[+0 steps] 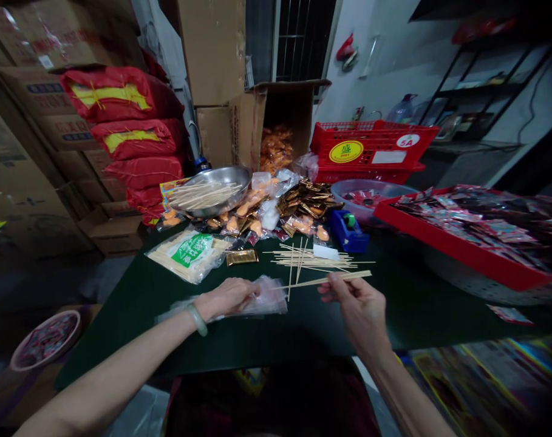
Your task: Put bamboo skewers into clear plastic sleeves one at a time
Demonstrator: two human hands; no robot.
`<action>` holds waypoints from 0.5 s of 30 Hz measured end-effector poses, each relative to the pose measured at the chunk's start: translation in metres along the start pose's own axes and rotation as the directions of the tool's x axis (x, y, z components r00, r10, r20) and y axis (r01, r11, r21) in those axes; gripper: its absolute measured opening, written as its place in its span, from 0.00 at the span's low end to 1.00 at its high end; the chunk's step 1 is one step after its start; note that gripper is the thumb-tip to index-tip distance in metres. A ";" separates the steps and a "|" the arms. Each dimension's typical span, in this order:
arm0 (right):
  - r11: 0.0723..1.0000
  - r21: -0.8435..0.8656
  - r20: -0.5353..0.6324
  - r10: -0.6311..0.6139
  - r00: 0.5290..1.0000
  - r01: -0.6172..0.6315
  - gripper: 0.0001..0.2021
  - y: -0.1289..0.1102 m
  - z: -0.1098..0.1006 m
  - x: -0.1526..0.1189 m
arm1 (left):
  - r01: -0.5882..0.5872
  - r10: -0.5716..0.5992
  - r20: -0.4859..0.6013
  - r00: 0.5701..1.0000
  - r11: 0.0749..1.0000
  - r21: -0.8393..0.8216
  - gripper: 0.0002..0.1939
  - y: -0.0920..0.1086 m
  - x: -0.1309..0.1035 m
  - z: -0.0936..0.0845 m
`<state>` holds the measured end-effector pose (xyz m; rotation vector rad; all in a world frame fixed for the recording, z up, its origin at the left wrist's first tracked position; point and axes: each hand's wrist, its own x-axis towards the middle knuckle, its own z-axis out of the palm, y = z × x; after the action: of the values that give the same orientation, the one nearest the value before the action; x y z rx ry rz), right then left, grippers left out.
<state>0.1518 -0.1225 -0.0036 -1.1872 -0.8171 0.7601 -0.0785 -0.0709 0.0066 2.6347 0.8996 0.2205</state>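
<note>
My left hand (232, 295), with a pale bangle at the wrist, is closed on the clear plastic bags (270, 297) lying on the dark green table (303, 340). Between thumb and fingers, my right hand (355, 300) pinches thin wooden sticks (360, 275), whose far ends point left toward the bags. Just beyond, loose sticks (298, 259) lie crossed on the table beside a small white paper (325, 252). A gold packet (242, 257) and a green-labelled pack of sticks (189, 252) lie past my left hand.
A metal bowl of sticks (239, 176), orange and gold packets (310, 200) and a blue tape dispenser (348, 233) stand behind. At right is a red tray (462, 258) of sachets. Red baskets (371, 145), an open carton (252, 124) and stacked red bundles (139, 133) are farther back.
</note>
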 end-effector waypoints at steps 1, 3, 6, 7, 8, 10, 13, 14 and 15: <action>1.000 0.008 0.014 0.005 1.000 -0.006 0.16 0.001 0.004 -0.001 | 0.001 -0.001 -0.007 1.000 1.000 0.005 0.09 0.001 -0.001 0.001; 1.000 -0.018 0.048 0.010 0.999 -0.009 0.17 0.003 0.010 0.000 | 0.018 -0.017 -0.038 0.999 1.000 0.014 0.10 0.003 -0.003 0.002; 0.991 -0.122 0.030 -0.046 0.998 0.049 0.18 0.006 0.014 0.003 | 0.049 -0.047 -0.073 0.996 0.998 0.032 0.10 0.004 -0.009 0.004; 0.984 -0.159 0.012 -0.082 0.997 0.083 0.18 0.005 0.014 0.003 | 0.050 -0.047 -0.069 0.996 0.998 0.039 0.09 0.004 -0.011 0.005; 0.975 -0.188 -0.006 -0.121 0.993 0.117 0.18 0.003 0.013 0.004 | 0.046 -0.043 -0.059 0.997 0.998 0.046 0.09 0.003 -0.013 0.005; 0.958 -0.221 -0.020 -0.193 0.981 0.183 0.16 -0.002 0.012 0.002 | 0.032 -0.030 -0.032 0.999 0.998 0.054 0.10 0.002 -0.016 0.007; 0.924 -0.262 0.074 -0.267 0.961 0.278 0.13 -0.007 0.015 -0.006 | 0.021 -0.022 0.010 1.000 0.994 0.104 0.12 0.002 -0.016 0.009; 0.904 -0.289 0.135 -0.287 0.948 0.314 0.13 -0.007 0.017 -0.008 | 0.017 -0.022 0.032 0.999 0.990 0.138 0.12 0.003 -0.015 0.008; 0.881 -0.319 0.195 -0.301 0.933 0.351 0.12 -0.006 0.019 -0.009 | 0.014 -0.023 0.054 0.998 0.985 0.173 0.13 0.003 -0.013 0.008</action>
<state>0.1312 -0.1226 0.0047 -1.2717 -1.2747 0.4287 -0.0851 -0.0839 -0.0001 2.7736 0.9634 0.0658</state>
